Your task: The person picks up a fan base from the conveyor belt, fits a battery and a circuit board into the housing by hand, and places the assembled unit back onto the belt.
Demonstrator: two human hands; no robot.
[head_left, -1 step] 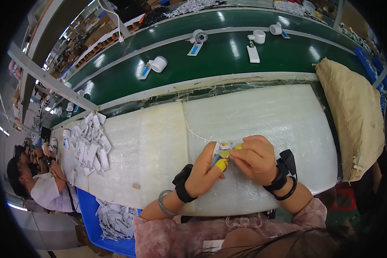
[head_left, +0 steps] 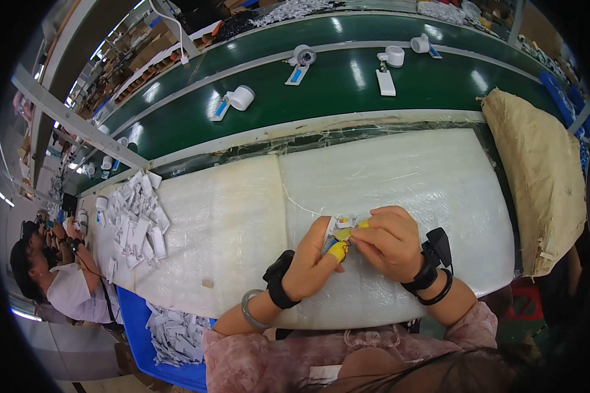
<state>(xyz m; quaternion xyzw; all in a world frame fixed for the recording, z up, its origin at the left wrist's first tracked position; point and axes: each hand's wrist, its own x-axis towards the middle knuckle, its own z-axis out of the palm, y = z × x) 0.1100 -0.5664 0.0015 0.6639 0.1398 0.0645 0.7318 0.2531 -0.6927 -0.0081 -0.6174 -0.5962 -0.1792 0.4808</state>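
Observation:
My left hand (head_left: 306, 263) holds a small white plastic assembly (head_left: 343, 221), with a bit of blue showing by the thumb. Yellow finger covers wrap that thumb and a fingertip of my right hand (head_left: 393, 243). The right fingers are pinched together at the near side of the assembly, where thin wires seem to show; fingers hide most of it. Both hands are above the padded, plastic-wrapped work surface (head_left: 400, 170), right of its middle. A heap of flat white plastic pieces (head_left: 137, 226) lies at the left end of that surface.
Beyond the surface runs a green conveyor belt (head_left: 334, 85) carrying several white round-headed devices (head_left: 242, 98). A blue bin (head_left: 134, 340) of white pieces is at lower left. Brown sheeting (head_left: 537, 177) covers something on the right. Another person (head_left: 78, 288) works at far left.

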